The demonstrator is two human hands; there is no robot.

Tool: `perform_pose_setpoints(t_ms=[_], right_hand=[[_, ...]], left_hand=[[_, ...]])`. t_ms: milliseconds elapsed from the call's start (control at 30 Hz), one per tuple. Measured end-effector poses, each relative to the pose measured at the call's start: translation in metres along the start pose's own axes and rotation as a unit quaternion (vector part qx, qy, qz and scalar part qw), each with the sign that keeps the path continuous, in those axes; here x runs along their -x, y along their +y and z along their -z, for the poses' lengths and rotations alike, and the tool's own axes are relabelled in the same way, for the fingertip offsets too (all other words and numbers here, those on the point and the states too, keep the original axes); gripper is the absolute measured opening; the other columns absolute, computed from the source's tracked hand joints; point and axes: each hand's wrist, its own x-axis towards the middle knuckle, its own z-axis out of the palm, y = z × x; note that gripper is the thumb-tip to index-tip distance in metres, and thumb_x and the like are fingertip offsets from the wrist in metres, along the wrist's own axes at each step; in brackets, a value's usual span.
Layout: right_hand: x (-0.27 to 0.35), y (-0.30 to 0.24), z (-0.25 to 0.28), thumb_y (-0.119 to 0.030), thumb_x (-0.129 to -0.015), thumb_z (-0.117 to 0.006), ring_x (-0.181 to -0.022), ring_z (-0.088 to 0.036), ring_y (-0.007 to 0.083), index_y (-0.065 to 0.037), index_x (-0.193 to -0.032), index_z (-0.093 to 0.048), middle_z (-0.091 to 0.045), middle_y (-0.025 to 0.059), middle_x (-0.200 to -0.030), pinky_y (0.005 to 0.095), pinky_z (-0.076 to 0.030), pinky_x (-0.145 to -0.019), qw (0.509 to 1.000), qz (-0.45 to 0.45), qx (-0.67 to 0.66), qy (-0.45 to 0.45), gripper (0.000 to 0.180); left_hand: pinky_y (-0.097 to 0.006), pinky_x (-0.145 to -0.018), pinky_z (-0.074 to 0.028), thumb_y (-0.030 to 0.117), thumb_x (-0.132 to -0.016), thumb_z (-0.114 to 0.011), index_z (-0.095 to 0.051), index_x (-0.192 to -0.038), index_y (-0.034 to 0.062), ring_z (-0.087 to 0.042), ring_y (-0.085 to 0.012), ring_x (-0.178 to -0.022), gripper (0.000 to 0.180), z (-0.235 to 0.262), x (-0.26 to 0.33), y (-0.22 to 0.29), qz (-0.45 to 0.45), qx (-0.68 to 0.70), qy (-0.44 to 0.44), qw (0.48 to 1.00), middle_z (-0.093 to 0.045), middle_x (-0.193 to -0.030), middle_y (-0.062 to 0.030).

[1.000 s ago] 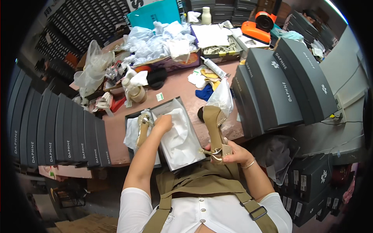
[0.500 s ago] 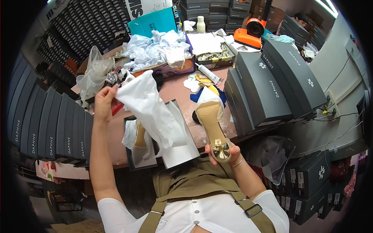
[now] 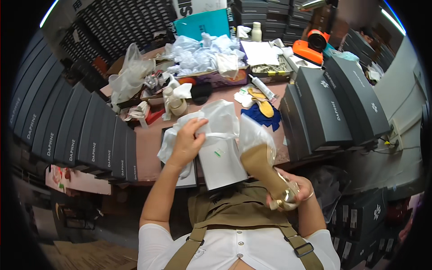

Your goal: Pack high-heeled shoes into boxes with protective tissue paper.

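Far to the left of the left hand (image 3: pixel 186 143), dark grey shoe boxes (image 3: pixel 67 130) stand packed side by side, running out to the rim of the view. That hand is clenched on a bunch of white tissue paper (image 3: pixel 216 121), gathered into the fist and lifted above an open shoe box (image 3: pixel 189 177) that lies on the bench (image 3: pixel 148 144) directly beneath it. Just right of the hand, the paper spreads toward a tan high-heeled shoe (image 3: pixel 258 164), whose front end seems already covered by a fold of thin wrapping.

The right hand (image 3: pixel 292 193) grasps the shoe at its heel end, near the body, sole turned up and toe pointing away from the person.

By the look of it, the step in hand is wrapping the shoe in tissue for boxing. The next move would call for drawing the sheet across from the left hand onto the shoe while the right keeps it steady, taking care that the thin paper does not tear.

Beyond both hands, the reddish-brown bench is crowded: a clear plastic bag (image 3: pixel 128 78), a heap of crumpled white paper (image 3: pixel 202 56), a teal box (image 3: pixel 202 24), a glue tube (image 3: pixel 262 87) and blue and yellow insoles (image 3: pixel 263 110). To the right of the right hand lean more grey boxes (image 3: pixel 333 108), with an orange tape dispenser (image 3: pixel 312 45) behind them.
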Motion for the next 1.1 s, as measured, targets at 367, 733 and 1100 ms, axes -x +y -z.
perform_pose_setpoints(t_ms=[367,733,1100], right_hand=[[-0.1,0.026,0.029,-0.03,-0.075,-0.074,-0.089,-0.063,0.0205,-0.002,-0.13,-0.042,-0.059,0.0133,-0.116,0.0318,-0.054,-0.075,0.992,-0.057,0.087,0.071,0.07],[-0.127,0.042,0.004,-0.019,-0.088,-0.059,-0.099,-0.057,0.0203,0.001,-0.124,-0.049,-0.056,0.0107,-0.116,0.0328,-0.049,-0.083,0.984,0.091,0.057,0.142,0.043],[-0.138,0.044,0.009,-0.013,-0.087,-0.054,-0.097,-0.058,0.0301,0.004,-0.117,-0.051,-0.058,0.0191,-0.109,0.0397,-0.047,-0.084,0.937,0.114,0.204,0.26,0.034]], left_hand=[[-0.033,-0.063,-0.052,-0.008,-0.066,-0.059,-0.063,-0.111,-0.0022,-0.065,-0.0249,-0.072,0.045,0.009,0.083,0.037,-0.214,-0.127,-0.05,0.967,-0.06,-0.123,-0.0144],[-0.029,-0.055,-0.05,-0.001,-0.074,-0.061,-0.064,-0.112,-0.0014,-0.06,-0.0186,-0.06,0.038,-0.054,0.121,0.051,-0.282,0.03,-0.043,0.958,-0.06,-0.123,-0.0167],[-0.027,-0.052,-0.05,0.006,-0.079,-0.065,-0.065,-0.109,-0.0004,-0.063,-0.0174,-0.065,0.031,-0.084,0.126,0.081,-0.348,0.105,-0.096,0.926,-0.063,-0.12,-0.0138]])
